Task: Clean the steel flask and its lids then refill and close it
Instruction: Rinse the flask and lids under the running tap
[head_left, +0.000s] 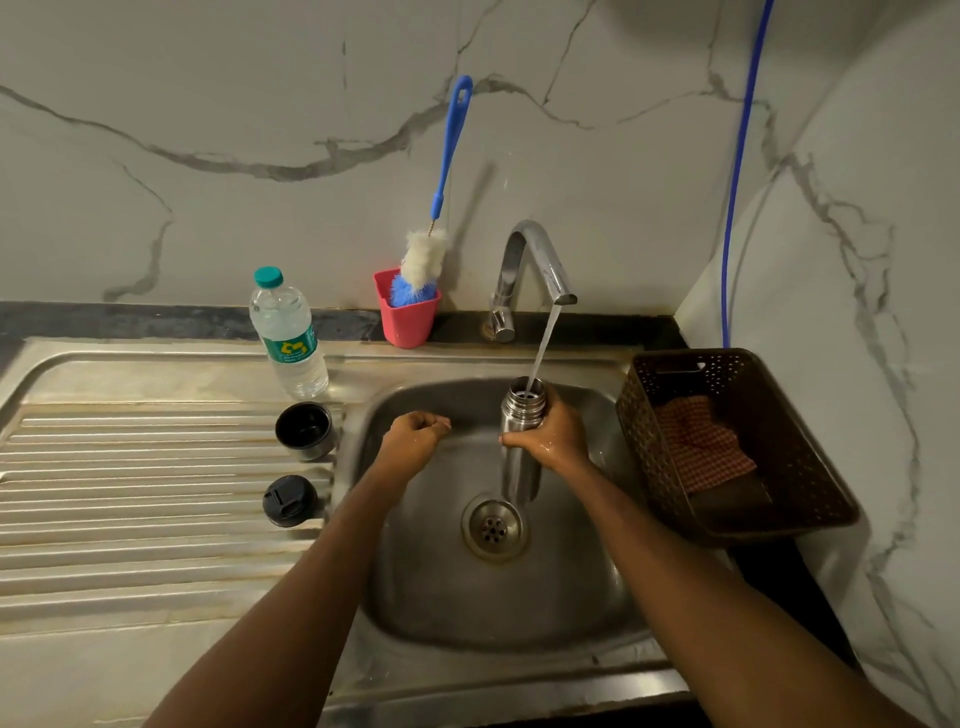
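Our right hand (550, 435) grips the steel flask (521, 408) upright, mouth catching the tap (540, 260) stream; left hand (415, 435) curls empty.

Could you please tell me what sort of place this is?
Most likely a home kitchen: a stainless steel sink with ribbed drainboard, a curved chrome tap running water, and a blue-handled bottle brush standing in a red plastic cup.

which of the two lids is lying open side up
The far lid, by the water bottle: hollow dark inside showing. The near lid is closed.
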